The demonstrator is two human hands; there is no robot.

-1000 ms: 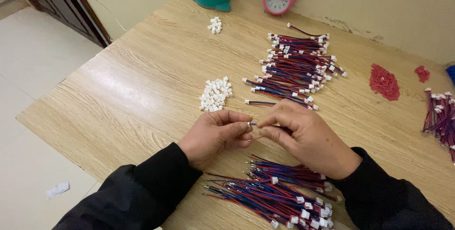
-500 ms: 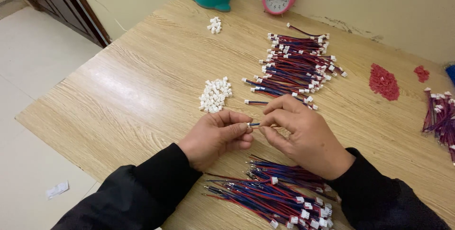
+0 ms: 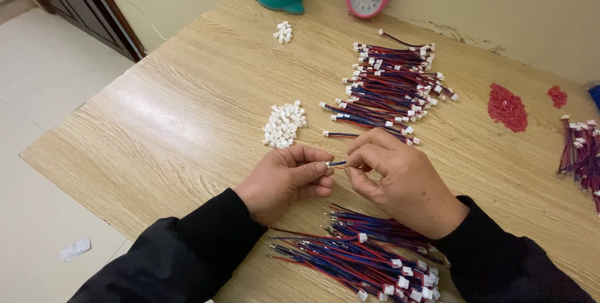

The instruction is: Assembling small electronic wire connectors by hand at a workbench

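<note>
the wooden counter point(image 3: 187, 122) carries a far wire pile point(image 3: 390, 84), near pile point(image 3: 369, 259) and white connectors point(image 3: 284, 125); left hand point(image 3: 284, 178) and right hand point(image 3: 397, 181) each pinch the short wire point(image 3: 337, 163) above it, seemingly mid-fitting; seating needs steady alignment

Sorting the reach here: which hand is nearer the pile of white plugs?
Left. The left hand sits just below the pile of white plugs; the right hand is farther off, below and to its right.
</note>
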